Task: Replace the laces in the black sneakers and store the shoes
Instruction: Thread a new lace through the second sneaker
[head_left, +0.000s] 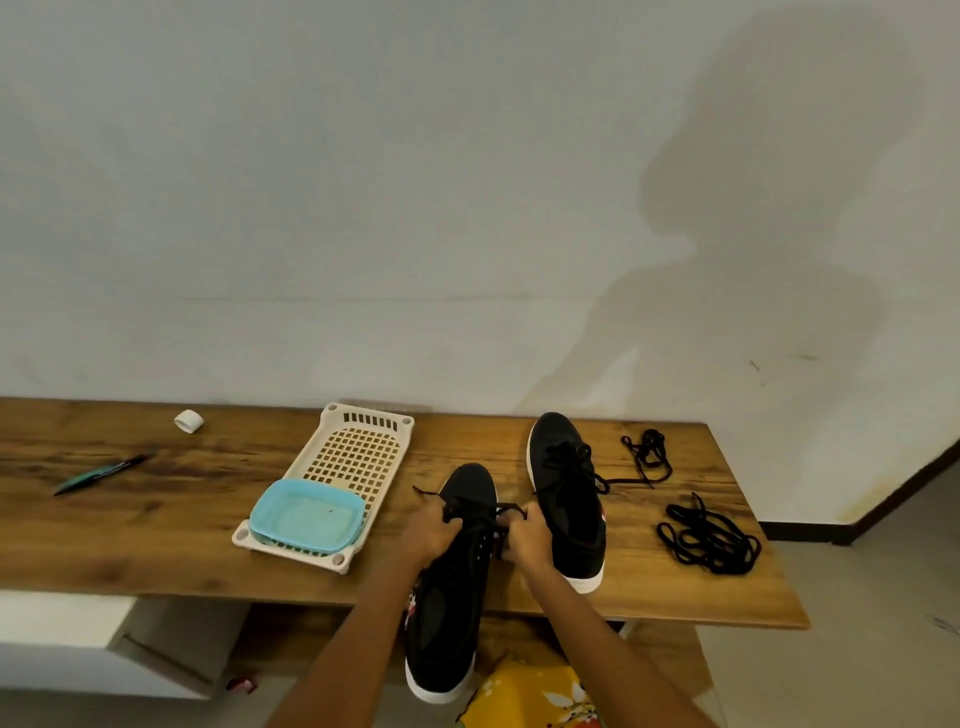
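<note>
- Our left hand (428, 532) and right hand (530, 535) are each closing their grip on the black lace (501, 512) of the near sneaker (449, 587), which is hanging over the table (156, 519) edge at 6 o'clock.
- The second sneaker (569, 493) is standing at 1 o'clock.
- Two loose laces (706, 535) are lying at 3 o'clock.
- A cream basket (358, 447) is holding a blue tray (306, 514) at 9 o'clock.

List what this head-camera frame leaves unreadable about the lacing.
- Near sneaker, head view: the left hand and right hand cover its upper eyelets, so lacing progress is hidden; black lace on black fabric blurs the rest.
- Far sneaker: lace pattern too dark to read.
- Two loose lace piles: old or new cannot be told.
- Pen: print too small.
</note>
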